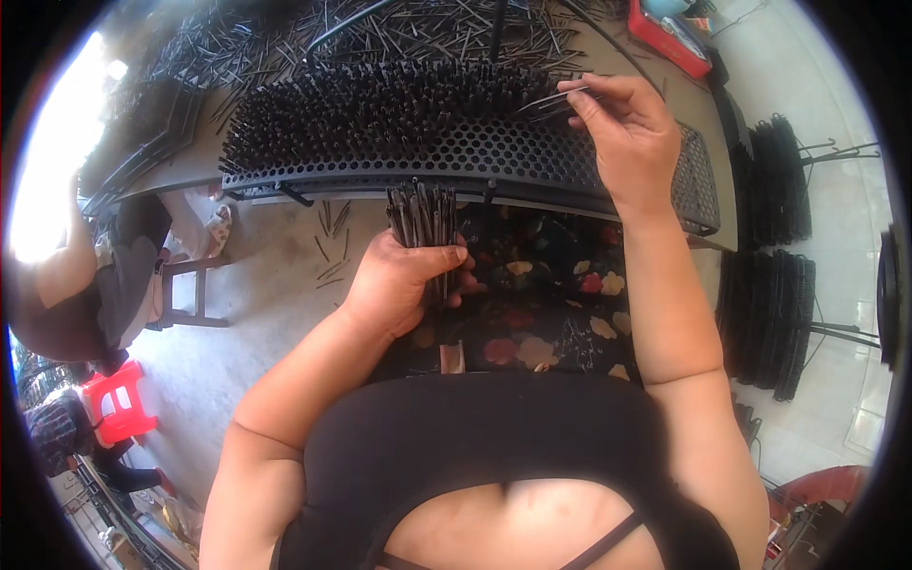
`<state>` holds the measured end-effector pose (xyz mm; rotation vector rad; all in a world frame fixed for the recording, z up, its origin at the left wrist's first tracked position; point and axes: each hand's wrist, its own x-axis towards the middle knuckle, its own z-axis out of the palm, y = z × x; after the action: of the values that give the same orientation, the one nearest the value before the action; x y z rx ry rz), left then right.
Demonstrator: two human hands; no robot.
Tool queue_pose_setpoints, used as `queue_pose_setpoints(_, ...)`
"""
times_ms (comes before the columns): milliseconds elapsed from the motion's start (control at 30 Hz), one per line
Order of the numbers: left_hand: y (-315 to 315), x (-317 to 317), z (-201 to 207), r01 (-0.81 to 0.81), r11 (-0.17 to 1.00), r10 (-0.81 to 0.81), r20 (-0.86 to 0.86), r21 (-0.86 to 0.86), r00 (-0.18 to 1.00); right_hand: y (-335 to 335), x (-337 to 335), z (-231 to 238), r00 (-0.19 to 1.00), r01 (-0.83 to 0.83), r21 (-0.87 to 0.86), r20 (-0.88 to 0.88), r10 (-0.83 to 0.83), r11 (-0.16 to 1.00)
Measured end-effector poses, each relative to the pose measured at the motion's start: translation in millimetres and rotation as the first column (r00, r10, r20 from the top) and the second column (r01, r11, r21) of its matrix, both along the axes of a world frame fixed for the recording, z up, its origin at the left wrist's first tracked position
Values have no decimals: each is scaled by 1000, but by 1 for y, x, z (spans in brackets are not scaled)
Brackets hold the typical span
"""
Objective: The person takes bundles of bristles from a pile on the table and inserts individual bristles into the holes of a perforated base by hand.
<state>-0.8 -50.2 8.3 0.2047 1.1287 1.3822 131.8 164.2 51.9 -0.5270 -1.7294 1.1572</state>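
Note:
My left hand (385,280) is closed round an upright bundle of thin dark rods (423,217), held just in front of a long black perforated rack (532,150). Many similar rods (361,109) stand packed in the rack's holes, from its left end to past the middle. Bare holes show along the front and the right part. Above the rack's right half, my right hand (635,142) pinches a few thin rods (549,100) between thumb and fingers. They point left, toward the standing rods. Whether their tips touch the rack, I cannot tell.
Loose rods (237,43) lie heaped on the table behind the rack. A red tray (670,43) sits at the back right. Black racks (774,180) stand stacked along the right. Another person (57,256) sits at the left, with a red plastic stool (142,418) nearby. Stray rods (328,256) lie on the floor.

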Motion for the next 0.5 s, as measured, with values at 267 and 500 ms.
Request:
queue_pose_setpoints(267,0,2,1,20,1000,-20,9,-14,1000,0,1,-5,997,-44,229,64,30,972)
queue_pose_setpoints(500,2,2,-1,3,998,-6,-50,-61,999,-2,-6,-1,1000,-12,14,9,12,1000)
